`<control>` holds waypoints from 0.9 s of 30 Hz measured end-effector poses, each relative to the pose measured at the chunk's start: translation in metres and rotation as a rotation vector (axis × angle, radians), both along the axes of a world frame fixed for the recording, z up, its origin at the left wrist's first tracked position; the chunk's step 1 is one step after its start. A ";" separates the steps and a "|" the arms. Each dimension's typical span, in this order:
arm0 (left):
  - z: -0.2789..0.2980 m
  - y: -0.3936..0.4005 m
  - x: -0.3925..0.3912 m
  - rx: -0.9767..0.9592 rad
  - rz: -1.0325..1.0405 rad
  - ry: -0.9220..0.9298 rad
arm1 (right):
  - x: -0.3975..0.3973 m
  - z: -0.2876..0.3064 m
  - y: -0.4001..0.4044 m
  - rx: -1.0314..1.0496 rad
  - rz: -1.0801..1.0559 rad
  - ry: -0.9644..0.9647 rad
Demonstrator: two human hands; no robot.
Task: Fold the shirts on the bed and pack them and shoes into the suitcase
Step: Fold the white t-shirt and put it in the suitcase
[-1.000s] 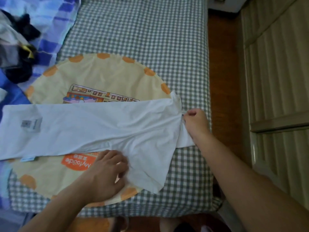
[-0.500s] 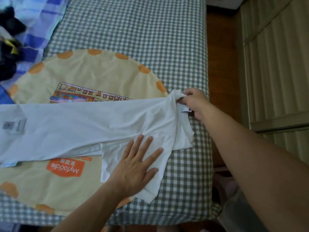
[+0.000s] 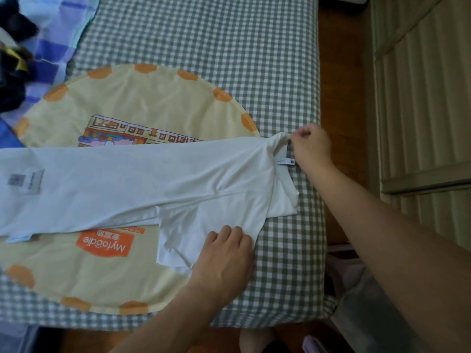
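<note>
A white shirt [image 3: 142,182] lies stretched left to right across the bed, folded lengthwise, its collar end at the right. My right hand [image 3: 311,149] pinches the shirt's far shoulder corner beside the collar label. My left hand [image 3: 224,256] grips the near sleeve at its edge, fingers curled into the cloth. No suitcase or shoes are in view.
A round yellow mat [image 3: 142,103] with orange dots lies under the shirt on the green checked bed cover [image 3: 216,39]. Dark clothes [image 3: 12,59] and a blue checked cloth [image 3: 58,24] sit at the far left. Wooden floor and a ribbed cabinet [image 3: 420,98] flank the bed's right edge.
My left hand slid from lying flat on the sleeve to gripping its near edge. My right hand stayed at the collar corner, still pinching it.
</note>
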State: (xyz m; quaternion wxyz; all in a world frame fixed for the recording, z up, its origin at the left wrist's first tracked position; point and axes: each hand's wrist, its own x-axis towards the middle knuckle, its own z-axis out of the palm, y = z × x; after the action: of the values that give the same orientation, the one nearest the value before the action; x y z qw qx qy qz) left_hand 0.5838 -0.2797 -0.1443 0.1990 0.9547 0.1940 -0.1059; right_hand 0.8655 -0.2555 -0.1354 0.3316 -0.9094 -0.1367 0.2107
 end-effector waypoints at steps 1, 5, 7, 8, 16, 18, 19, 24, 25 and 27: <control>0.002 0.002 0.000 -0.043 0.007 -0.007 | -0.009 0.005 -0.004 -0.050 0.021 0.086; 0.031 0.019 -0.006 -0.286 -0.015 -0.061 | -0.038 0.015 -0.023 -0.154 0.058 0.356; 0.045 0.029 -0.013 -0.362 -0.007 0.012 | -0.044 0.011 -0.032 -0.095 -0.033 0.307; 0.048 0.034 -0.016 -0.384 0.013 0.064 | -0.047 0.009 -0.035 -0.087 -0.076 0.284; 0.026 0.032 -0.044 -0.078 0.445 -0.157 | -0.059 0.004 -0.025 -0.145 -0.077 0.334; 0.021 0.032 -0.062 -0.005 0.766 -0.102 | -0.063 0.002 -0.025 -0.164 -0.095 0.236; 0.019 0.033 -0.071 -0.060 0.906 -0.023 | -0.070 0.004 -0.028 -0.155 -0.105 0.134; 0.017 0.035 -0.091 -0.484 1.215 0.151 | -0.150 0.012 -0.072 -0.078 -0.095 -0.110; 0.020 0.032 -0.090 -0.542 1.239 0.131 | -0.167 0.011 -0.083 -0.089 -0.117 -0.047; 0.027 0.024 -0.090 -0.768 1.309 0.036 | -0.195 0.007 -0.103 -0.129 -0.133 0.078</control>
State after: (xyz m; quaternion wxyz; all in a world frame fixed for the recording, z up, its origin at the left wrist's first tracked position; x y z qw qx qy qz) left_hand 0.4941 -0.2555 -0.1175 0.5363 0.5066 0.6738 -0.0420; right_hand 0.6702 -0.3588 -0.1281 0.2907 -0.9270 -0.0489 0.2319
